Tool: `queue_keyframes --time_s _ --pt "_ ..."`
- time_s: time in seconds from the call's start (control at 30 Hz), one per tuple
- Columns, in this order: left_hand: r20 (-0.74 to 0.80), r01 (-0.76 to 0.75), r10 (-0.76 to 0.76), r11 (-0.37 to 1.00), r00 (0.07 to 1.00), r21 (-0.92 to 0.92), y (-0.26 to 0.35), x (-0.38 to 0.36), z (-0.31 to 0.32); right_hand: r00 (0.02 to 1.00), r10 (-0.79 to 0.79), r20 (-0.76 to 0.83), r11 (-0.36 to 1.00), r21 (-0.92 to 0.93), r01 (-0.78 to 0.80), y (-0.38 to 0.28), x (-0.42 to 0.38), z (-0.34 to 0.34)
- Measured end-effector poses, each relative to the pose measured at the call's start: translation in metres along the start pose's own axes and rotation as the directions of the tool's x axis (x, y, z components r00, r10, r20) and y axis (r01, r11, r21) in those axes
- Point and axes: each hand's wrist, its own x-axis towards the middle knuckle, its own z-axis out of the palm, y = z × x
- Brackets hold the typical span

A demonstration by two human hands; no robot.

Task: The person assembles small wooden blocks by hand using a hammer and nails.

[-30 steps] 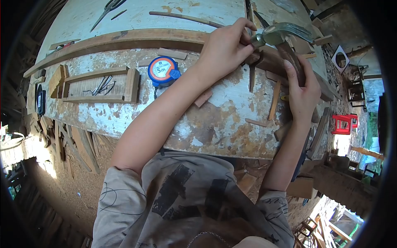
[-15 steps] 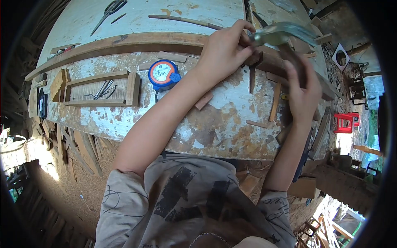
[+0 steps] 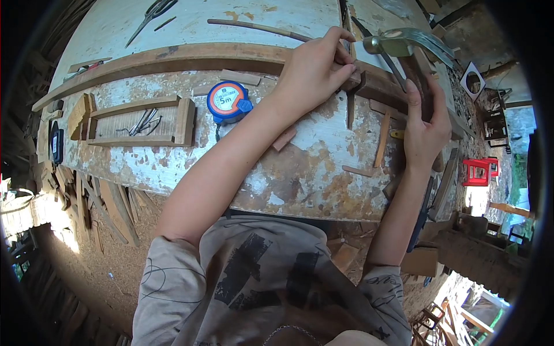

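A rough woodworking shop, open to daylight. The workbench (image 3: 300, 173) is scarred, its white paint flaking down to bare wood. Offcuts (image 3: 382, 138) and strips litter the top, beside a tape measure (image 3: 228, 101), scissors (image 3: 151, 14) and a small wooden tray (image 3: 186, 120) holding nails (image 3: 141, 122). A hammer (image 3: 404, 46) is up in the right hand (image 3: 426, 124). Sawdust (image 3: 98, 265) covers the ground, with scrap planks (image 3: 109, 207) stacked against the bench.

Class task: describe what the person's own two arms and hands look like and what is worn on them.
Both the left hand and right hand are bare, without gloves, rings or a watch. The forearms are uncovered; short grey T-shirt sleeves with dark scribbled line markings end near the shoulders.
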Motion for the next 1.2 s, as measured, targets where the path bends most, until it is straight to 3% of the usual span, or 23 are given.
queue_keyframes --time_s 0.1,0.2,0.3,0.43,0.8,0.9,1.2 --pt "0.008 0.017 -0.017 1.0 1.0 0.003 -0.001 0.0 0.001 0.985 -0.005 0.171 0.999 -0.03 0.011 -0.001 -0.002 -0.003" --pt "0.001 0.023 -0.023 0.999 1.0 -0.037 -0.002 0.0 0.002 0.996 -0.049 0.078 0.998 -0.039 0.052 0.006 -0.003 -0.002" --pt "-0.007 0.001 -0.001 1.0 1.0 0.009 -0.003 0.0 0.003 0.999 0.017 -0.03 0.995 0.101 -0.014 0.005 -0.001 0.001" --pt "0.011 0.024 -0.024 1.0 1.0 -0.016 -0.002 0.0 0.002 0.986 0.003 0.164 1.0 -0.01 -0.002 0.003 -0.002 -0.003" --pt "0.042 0.034 -0.034 0.999 0.999 -0.016 0.004 0.001 -0.001 0.986 0.035 0.163 0.995 -0.102 -0.019 0.008 -0.001 -0.002" --pt "0.016 -0.135 0.134 0.982 0.991 0.133 0.001 0.002 0.002 0.983 0.013 0.183 0.991 -0.136 0.012 0.013 0.001 -0.001" --pt "0.008 -0.129 0.129 0.985 0.992 0.113 0.002 0.002 0.003 0.977 0.024 0.211 0.986 -0.168 0.012 0.018 0.004 -0.003"
